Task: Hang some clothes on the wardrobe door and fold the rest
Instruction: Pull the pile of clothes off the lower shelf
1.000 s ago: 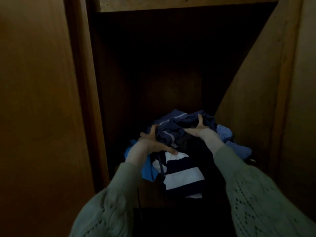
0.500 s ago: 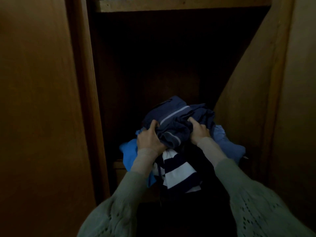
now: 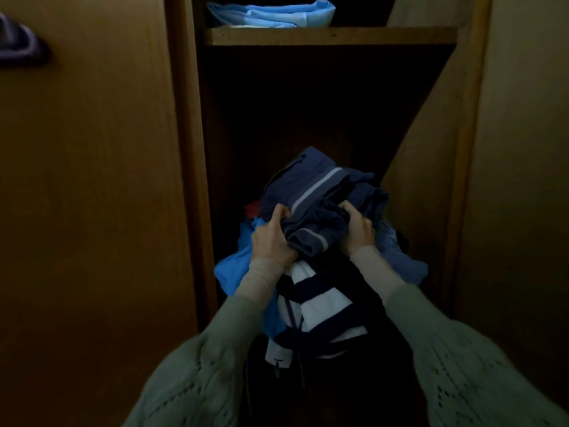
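We're facing a dim wooden wardrobe [image 3: 308,118], folded blue fabric [image 3: 271,13] on the shelf [image 3: 329,36] above. Our left hand [image 3: 271,238] and right hand [image 3: 358,231] both clutch the bundle of clothes [image 3: 320,217] at the opening, navy on top, a striped piece [image 3: 320,306] dangling below. We'd scoop underneath, since loose pieces could slip free.

We reach both arms forward — our left hand [image 3: 271,238] and right hand [image 3: 358,231] curl tight at the same height, thumbs up, gripping — sleeves pushed back off the wrists.
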A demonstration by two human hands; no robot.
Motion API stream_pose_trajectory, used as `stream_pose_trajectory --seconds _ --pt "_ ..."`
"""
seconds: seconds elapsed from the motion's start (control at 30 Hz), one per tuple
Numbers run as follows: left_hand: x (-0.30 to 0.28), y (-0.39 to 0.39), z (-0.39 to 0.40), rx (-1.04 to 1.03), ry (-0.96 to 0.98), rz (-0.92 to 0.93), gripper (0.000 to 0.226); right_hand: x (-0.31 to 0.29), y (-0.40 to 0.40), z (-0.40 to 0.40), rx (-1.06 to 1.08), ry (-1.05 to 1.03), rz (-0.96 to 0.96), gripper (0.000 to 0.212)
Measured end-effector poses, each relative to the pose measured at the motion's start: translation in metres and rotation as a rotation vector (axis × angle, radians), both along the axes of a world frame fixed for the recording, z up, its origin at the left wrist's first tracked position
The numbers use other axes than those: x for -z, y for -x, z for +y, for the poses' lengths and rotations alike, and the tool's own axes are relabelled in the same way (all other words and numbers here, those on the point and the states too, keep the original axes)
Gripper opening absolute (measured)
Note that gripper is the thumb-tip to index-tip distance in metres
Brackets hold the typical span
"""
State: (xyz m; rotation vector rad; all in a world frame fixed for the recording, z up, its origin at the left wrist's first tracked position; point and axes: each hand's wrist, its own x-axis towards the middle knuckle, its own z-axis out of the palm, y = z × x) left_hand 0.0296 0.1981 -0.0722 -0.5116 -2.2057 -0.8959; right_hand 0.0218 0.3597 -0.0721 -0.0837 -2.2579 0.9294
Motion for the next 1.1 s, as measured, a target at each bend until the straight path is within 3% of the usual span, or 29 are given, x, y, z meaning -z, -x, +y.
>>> stream_pose_trajectory --seconds 0.17,0.27,0.4,0.57,0.67,0.83,0.97,1.1 --pt "0.02 0.005 -0.014 0.068 -0.016 -0.113 0.04 0.011 -0.014 -0.011 0.083 -0.052 -0.067 0.033" --pt "0.022 0.004 -0.019 0.016 0.089 -0.17 0.047 0.009 -0.02 -0.015 0.092 -0.035 -0.097 0.033" --pt "0.022 -0.001 -0.025 -0.1 0.266 -0.355 0.072 0.008 -0.025 -0.02 0.117 -0.063 -0.143 0.032" --pt "0.017 0.014 -0.031 -0.068 0.268 -0.52 0.113 0.007 -0.019 -0.02 0.125 -0.053 -0.168 0.026" --pt "0.016 0.026 -0.034 -0.055 0.205 -0.584 0.124 0.006 -0.014 -0.017 0.105 -0.036 -0.178 0.023" --pt "0.012 0.057 -0.035 0.011 0.146 -0.689 0.133 0.003 0.0 -0.011 0.085 -0.015 -0.195 0.015" --pt "0.011 0.072 -0.031 0.082 -0.061 -0.722 0.13 0.001 0.012 -0.006 0.063 -0.016 -0.217 0.017" --pt "0.007 0.076 -0.029 0.083 0.049 -0.713 0.118 0.003 0.018 -0.007 0.048 -0.024 -0.189 0.017"
